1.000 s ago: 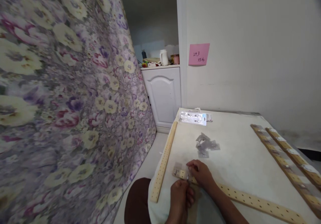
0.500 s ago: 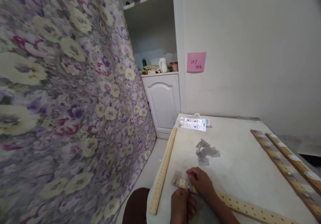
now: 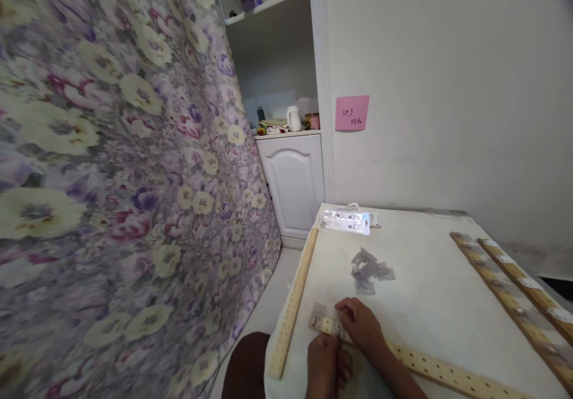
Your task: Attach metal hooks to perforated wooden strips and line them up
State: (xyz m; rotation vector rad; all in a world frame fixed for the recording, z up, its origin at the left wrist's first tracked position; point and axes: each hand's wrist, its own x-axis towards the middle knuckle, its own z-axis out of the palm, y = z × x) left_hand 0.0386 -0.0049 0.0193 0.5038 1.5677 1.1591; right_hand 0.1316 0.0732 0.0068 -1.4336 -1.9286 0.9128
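In the head view, the person's two hands are working close together at the near part of a pale worktop (image 3: pixel 421 262). Between them lies a light holed strip (image 3: pixel 447 375), which runs from its left end by the hands toward the lower right corner. On this left end there is a clear packet (image 3: pixel 319 311), and a small shiny metal piece (image 3: pixel 339 331) is just beside the fingers.

The left hand (image 3: pixel 322 360) is in front of the strip, with its fingers curled and its thumb side near the metal piece; whether they grasp it, one cannot tell. The right hand (image 3: pixel 360 322) comes over the strip from the right, its fingertips bent together just beside the packet; what is between them is too small to tell.

To the left, another holed strip (image 3: pixel 293 306) lies along the edge of the worktop. Beyond the hands there is a small pile of grey clear packets (image 3: pixel 369 271), and near the far edge lies a flat clear package (image 3: pixel 344 221). At the right side, two packet-covered strips (image 3: pixel 496 285) lie side by side. A pink note (image 3: pixel 352 113) is on the wall behind.
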